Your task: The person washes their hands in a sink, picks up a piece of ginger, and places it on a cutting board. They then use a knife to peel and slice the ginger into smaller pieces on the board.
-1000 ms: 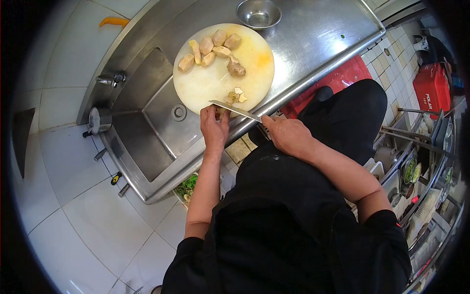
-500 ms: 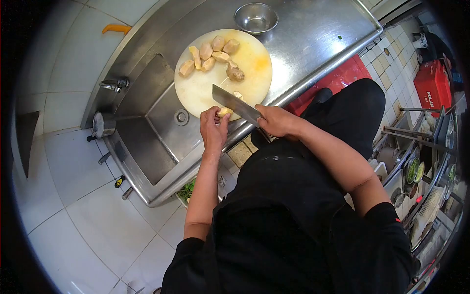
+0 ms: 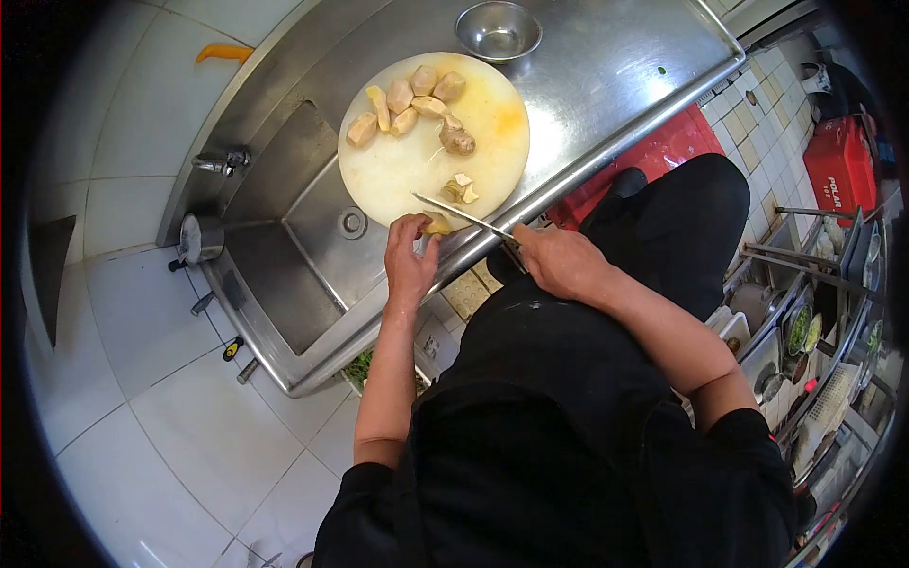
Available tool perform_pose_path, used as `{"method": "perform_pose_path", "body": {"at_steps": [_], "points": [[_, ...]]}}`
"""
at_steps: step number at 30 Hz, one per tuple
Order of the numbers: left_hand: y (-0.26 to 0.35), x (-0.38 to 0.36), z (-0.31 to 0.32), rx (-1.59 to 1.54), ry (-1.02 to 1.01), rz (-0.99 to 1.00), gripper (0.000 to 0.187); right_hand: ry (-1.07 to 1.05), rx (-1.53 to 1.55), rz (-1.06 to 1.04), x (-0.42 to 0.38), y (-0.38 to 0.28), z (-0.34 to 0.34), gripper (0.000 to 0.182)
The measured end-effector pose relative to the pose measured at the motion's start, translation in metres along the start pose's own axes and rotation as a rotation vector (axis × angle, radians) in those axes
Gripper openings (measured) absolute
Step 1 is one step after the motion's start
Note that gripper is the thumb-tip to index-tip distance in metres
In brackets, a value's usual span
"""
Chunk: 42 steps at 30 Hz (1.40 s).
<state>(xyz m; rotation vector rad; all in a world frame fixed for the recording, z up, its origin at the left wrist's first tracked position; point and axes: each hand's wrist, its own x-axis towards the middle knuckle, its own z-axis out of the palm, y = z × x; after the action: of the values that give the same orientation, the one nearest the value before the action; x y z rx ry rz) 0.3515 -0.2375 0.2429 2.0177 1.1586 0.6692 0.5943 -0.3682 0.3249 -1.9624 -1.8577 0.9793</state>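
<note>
My right hand point(image 3: 568, 263) is closed around the handle of a cleaver point(image 3: 462, 214), whose blade appears nearly edge-on over the near rim of a round white cutting board point(image 3: 393, 180). Against that rim, the fingers of my left hand point(image 3: 410, 260) grip a small yellowish piece of ginger point(image 3: 437, 223), partly hidden by the fingers and close to the blade. Small trimmings point(image 3: 461, 189) lie just beyond the blade. Several peeled ginger pieces point(image 3: 400, 95) are grouped on the far side of the board, along with a knob with brown skin point(image 3: 458, 141).
The board straddles a steel sink point(image 3: 284, 256) and its drainboard point(image 3: 606, 66). A metal bowl point(image 3: 498, 32) stands behind the board. At left are a faucet point(image 3: 221, 163) and a metal pot point(image 3: 201, 239). A red crate point(image 3: 838, 166) and a loaded rack point(image 3: 805, 331) are at right.
The cleaver has turned from showing its broad side to nearly edge-on, uncovering the trimmings behind it. My right hand has shifted slightly right and nearer my body. My left hand still grips the ginger.
</note>
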Motion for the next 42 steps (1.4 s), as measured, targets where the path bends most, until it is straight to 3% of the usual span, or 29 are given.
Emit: {"method": "perform_pose_path", "body": {"at_steps": [5, 9, 24, 31, 36, 40, 42], "points": [[0.016, 0.006, -0.003, 0.042, 0.003, -0.102, 0.037, 0.015, -0.1, -0.049, -0.002, -0.003, 0.003, 0.022], [0.01, 0.005, 0.004, -0.013, 0.077, -0.075, 0.037, 0.014, -0.149, -0.065, -0.002, -0.01, -0.002, 0.017], [0.009, 0.003, -0.002, -0.07, 0.051, -0.208, 0.036, -0.104, -0.054, -0.041, 0.028, -0.013, 0.005, 0.027], [-0.021, -0.007, 0.006, -0.347, 0.055, -0.215, 0.037, -0.15, -0.047, 0.025, 0.045, -0.015, -0.002, 0.026], [-0.02, 0.0, 0.005, -0.423, 0.105, -0.218, 0.039, 0.015, 0.031, 0.029, 0.02, -0.005, -0.005, 0.022], [-0.022, 0.035, -0.01, -0.191, 0.174, -0.201, 0.04, 0.08, 0.025, 0.016, 0.005, -0.002, -0.01, 0.021], [-0.021, 0.06, -0.018, 0.104, 0.174, -0.137, 0.042, 0.126, 0.004, 0.028, 0.001, -0.001, -0.009, 0.022]]}}
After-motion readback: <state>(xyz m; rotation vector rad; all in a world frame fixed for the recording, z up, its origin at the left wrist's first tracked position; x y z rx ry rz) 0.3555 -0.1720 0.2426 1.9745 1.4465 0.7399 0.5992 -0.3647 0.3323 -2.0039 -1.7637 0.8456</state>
